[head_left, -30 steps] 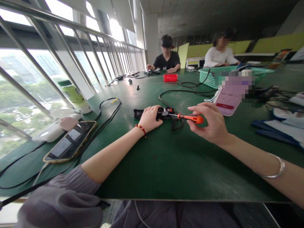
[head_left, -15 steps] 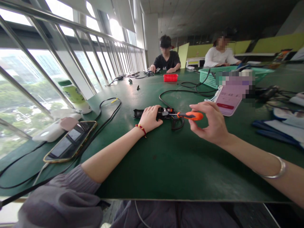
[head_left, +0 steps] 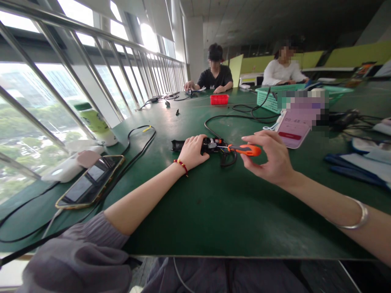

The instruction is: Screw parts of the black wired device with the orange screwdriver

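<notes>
My left hand (head_left: 193, 153) is closed over a long black corded device (head_left: 178, 145) and presses it to the green table. The right part of the device shows exposed inner parts, with grey metal and small orange pieces. My right hand (head_left: 270, 156) holds a screwdriver (head_left: 244, 149) with an orange and dark grey handle between thumb and fingers. Its thin shaft lies nearly level and points left, the tip at the exposed inner parts. Exactly what the tip touches is too small to make out. A black cable (head_left: 210, 121) runs from the device toward the back.
At left lie a phone (head_left: 91, 181), a white case (head_left: 65, 165) and cables, with a green-and-white bottle (head_left: 97, 125) behind. A red tray (head_left: 219, 99), a green basket (head_left: 267, 101) and a propped pink phone (head_left: 295, 130) stand farther back. Gloves (head_left: 363, 160) lie right. Two people sit across.
The screwdriver's handle has turned slightly in my right hand, whose fingers have shifted a little. My left hand and the device stay put. The dark-shirted person across has moved a hand left.
</notes>
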The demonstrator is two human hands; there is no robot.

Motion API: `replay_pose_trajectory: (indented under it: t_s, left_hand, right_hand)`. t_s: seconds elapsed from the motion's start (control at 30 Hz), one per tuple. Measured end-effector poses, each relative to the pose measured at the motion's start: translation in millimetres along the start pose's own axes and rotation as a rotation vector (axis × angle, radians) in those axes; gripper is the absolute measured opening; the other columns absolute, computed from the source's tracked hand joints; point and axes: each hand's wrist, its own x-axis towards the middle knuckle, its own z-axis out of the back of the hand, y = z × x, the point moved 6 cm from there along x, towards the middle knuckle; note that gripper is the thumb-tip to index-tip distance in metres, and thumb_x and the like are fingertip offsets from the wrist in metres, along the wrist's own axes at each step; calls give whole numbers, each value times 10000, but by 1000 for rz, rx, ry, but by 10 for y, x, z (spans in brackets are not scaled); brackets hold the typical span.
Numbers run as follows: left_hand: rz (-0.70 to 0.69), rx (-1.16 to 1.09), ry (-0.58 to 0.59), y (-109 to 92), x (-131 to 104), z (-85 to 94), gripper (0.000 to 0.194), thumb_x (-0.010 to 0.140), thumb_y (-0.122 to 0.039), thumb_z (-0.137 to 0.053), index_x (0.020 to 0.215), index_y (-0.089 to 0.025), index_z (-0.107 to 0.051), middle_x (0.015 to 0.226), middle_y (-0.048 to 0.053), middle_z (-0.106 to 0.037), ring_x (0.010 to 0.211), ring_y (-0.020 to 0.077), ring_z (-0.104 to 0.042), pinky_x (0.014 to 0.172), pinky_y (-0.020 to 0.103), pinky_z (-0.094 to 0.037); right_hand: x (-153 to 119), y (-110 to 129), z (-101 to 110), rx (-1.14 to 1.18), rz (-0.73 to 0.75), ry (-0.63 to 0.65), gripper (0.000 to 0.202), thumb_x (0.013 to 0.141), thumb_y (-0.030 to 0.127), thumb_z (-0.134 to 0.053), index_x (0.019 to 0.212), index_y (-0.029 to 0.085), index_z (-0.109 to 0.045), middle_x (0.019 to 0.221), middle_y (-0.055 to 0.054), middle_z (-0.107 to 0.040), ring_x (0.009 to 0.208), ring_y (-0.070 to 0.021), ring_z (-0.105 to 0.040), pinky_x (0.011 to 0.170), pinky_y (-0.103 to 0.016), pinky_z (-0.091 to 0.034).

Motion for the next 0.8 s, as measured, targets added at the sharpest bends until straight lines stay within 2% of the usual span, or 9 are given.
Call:
replay_pose_trajectory:
  t_s: [0.13,0.33,0.53,0.6,0.73,0.8]
  left_hand:
    - [12,-13,-1,-10,1,26,500,657,-255,-527,1144,-159,-468,1103,81,-587,1017,253,-525,923,378,-393]
    - [3,-41,-10,-40,-4,62,500,648,-228,-528,1143,-175,-469,1094,67,-588,1022,248,-524,906,364,-405]
    - [-30,-65,-25,-50,0,63,499,660,-228,-530,1151,-167,-462,1100,68,-585,1019,239,-525,904,354,-412]
    - [-30,-65,-23,-47,0,60,495,661,-228,-530,1148,-167,-463,1098,70,-586,1016,240,-528,905,355,-412]
    - [-37,-57,-15,-52,-4,58,499,672,-228,-524,1163,-169,-454,1110,71,-581,1028,242,-523,908,359,-412]
    - [-38,-52,-13,-54,-4,57,502,677,-227,-521,1170,-168,-450,1119,71,-579,1030,242,-523,913,361,-409]
  right_hand:
    - [-9,6,-31,22,12,45,212,763,237,-608,961,231,-530,730,21,-650,580,-142,-583,823,-395,-471]
    - [4,12,35,7,26,-48,420,732,197,-589,1133,236,-471,824,-33,-629,781,-209,-604,755,-386,-494]
    - [-2,37,-7,28,61,38,226,745,209,-619,947,231,-520,756,18,-659,587,-134,-579,847,-394,-464]
    - [-5,27,2,29,52,16,240,747,199,-608,969,225,-521,768,4,-660,618,-147,-589,822,-389,-472]
    - [-2,11,36,14,34,-55,396,732,194,-587,1112,228,-480,817,-36,-636,762,-204,-601,747,-378,-494]
    - [-3,23,26,12,52,-38,378,726,200,-595,1088,232,-490,810,-28,-637,754,-197,-601,768,-382,-493]
